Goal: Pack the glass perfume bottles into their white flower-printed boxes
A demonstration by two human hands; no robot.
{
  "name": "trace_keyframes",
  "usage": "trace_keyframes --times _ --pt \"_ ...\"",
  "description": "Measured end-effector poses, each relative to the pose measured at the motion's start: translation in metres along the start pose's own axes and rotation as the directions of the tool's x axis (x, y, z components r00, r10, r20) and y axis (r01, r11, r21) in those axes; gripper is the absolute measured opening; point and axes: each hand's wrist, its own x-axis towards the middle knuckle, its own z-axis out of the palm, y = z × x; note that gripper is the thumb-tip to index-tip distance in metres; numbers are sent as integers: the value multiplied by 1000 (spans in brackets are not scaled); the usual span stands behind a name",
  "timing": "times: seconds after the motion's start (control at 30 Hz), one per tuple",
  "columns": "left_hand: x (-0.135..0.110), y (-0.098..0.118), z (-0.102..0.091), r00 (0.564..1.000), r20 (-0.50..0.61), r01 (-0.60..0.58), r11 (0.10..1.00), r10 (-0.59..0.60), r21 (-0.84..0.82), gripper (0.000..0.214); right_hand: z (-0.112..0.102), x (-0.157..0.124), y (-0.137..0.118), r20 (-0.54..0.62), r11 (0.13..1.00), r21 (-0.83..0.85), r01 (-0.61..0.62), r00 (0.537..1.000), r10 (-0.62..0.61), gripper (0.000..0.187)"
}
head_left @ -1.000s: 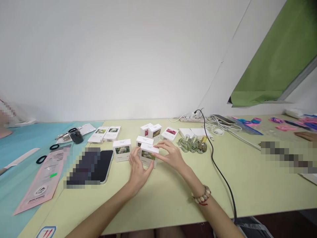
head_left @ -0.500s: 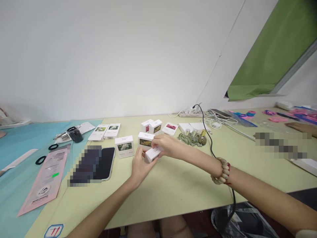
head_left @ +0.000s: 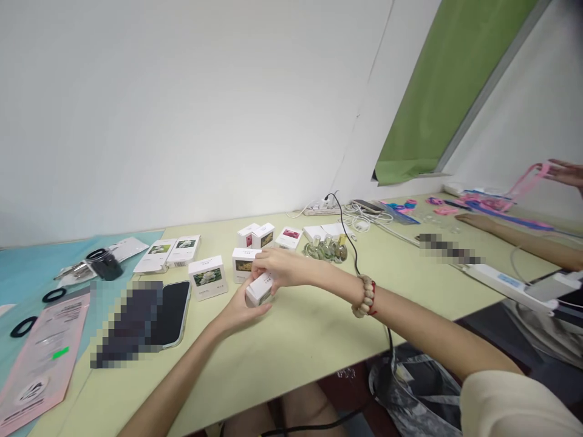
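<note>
A small white box (head_left: 260, 292) with a picture on its front is held between my two hands, tilted above the table. My left hand (head_left: 237, 311) grips it from the left and below, thumb along its lower side. Fingers of my right hand (head_left: 279, 267) close on its top and right side. Just behind my hands stands a white box with a yellow-flower picture (head_left: 244, 267), partly covered by my right hand. Left of it stands a white-flower box (head_left: 208, 279) upright. Several small round glass bottles (head_left: 324, 250) stand beyond my right forearm.
More boxes (head_left: 182, 250) sit at the back left and mid-table. A phone (head_left: 170, 315), pink packet (head_left: 45, 358) and black jar (head_left: 104, 265) lie left. A black cable (head_left: 348, 233) crosses the table. At right, a co-worker's hand (head_left: 565, 173) lifts a pink strap.
My view has turned right. The held box has been tipped so its pictured front shows, and both hands still hold it. At right, a co-worker's raised hand with a pink strap has come into view.
</note>
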Motion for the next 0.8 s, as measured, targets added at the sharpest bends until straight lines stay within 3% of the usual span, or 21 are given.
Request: trace_keyframes --times 0.17,0.27,0.4,0.57,0.7,0.8 --pt "-1 -4 0 986 -59 -146 983 153 114 56 10 -3 -12 -136 986 -153 70 986 -91 7" --pt "-5 -2 -2 966 -43 -233 932 255 276 61 23 -14 -18 -272 974 -224 32 958 -94 20" --pt "-8 -2 -3 952 -2 -282 882 305 378 68 34 -40 -26 -385 999 -12 -49 922 40 15" --pt "-6 -9 1 929 -53 -317 862 366 396 66 28 -63 -45 -309 965 251 -76 938 154 32" --pt "-9 -8 9 897 -142 -295 807 418 512 73 19 -65 -58 -258 926 294 -237 913 316 26" --pt "-13 -6 14 862 -163 -275 711 481 647 80 16 -63 -65 -256 914 265 -307 891 374 23"
